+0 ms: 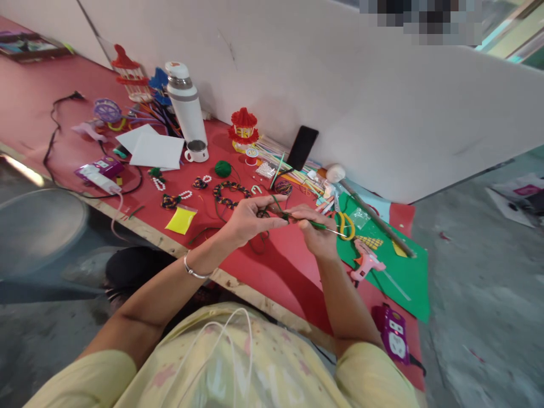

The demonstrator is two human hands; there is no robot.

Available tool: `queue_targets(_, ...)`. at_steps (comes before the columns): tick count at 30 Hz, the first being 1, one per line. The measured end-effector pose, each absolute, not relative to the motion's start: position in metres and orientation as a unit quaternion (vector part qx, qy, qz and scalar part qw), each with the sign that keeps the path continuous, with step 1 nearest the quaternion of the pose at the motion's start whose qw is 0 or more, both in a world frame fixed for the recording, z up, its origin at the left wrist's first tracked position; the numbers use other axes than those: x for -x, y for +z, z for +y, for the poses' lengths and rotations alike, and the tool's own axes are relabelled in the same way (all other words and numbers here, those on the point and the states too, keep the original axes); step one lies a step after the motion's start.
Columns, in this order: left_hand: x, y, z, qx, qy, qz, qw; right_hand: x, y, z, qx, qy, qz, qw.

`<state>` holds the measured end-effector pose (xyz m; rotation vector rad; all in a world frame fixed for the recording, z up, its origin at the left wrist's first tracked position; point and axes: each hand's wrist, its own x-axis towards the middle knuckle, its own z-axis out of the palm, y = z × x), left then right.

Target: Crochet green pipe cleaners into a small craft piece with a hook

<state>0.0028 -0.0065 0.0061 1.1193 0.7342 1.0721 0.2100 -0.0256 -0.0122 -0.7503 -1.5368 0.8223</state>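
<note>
Red sheeting covers the long table [293, 277], and behind it stands a pale wall [272, 68]. From the head view, the two bare hands are close together above the front part of the table. The left hand [251, 220] holds dark green yarn [279, 205] between its fingers, and one strand passes over the forefinger. The right hand [318, 231] is closed on a slim tool [318, 225] with a green handle; its metal shaft points out to the right, toward the yellow-handled scissors [347, 225]. The yarn is at the fingertips of both hands, above the red surface.

Just beyond the left hand lies a dark multicoloured braided ring [217, 195], and behind this ring is a green yarn ball [222, 168]. A yellow packet [181, 220] lies at the left. Farther back I see a white flask [187, 107], a small white cup [196, 151], a red-roofed ornament [243, 129] and a black phone [302, 148], which leans against the wall. On the right side, a pink glue gun [365, 260] rests on a green sheet [410, 283], and a purple power box [394, 334] is nearer to the person.
</note>
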Motion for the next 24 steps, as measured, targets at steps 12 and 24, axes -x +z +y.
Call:
queue_targets(12,-0.003,0.016,-0.003,-0.535,0.490,0.349,0.594,-0.206,0.016,-0.033,0.362,0.253,-0.694,0.569)
queue_targets(24,0.019,0.021,-0.015,-0.569,0.536,0.372,0.501,-0.162,0.023,-0.052,0.427,0.152,-0.681,0.575)
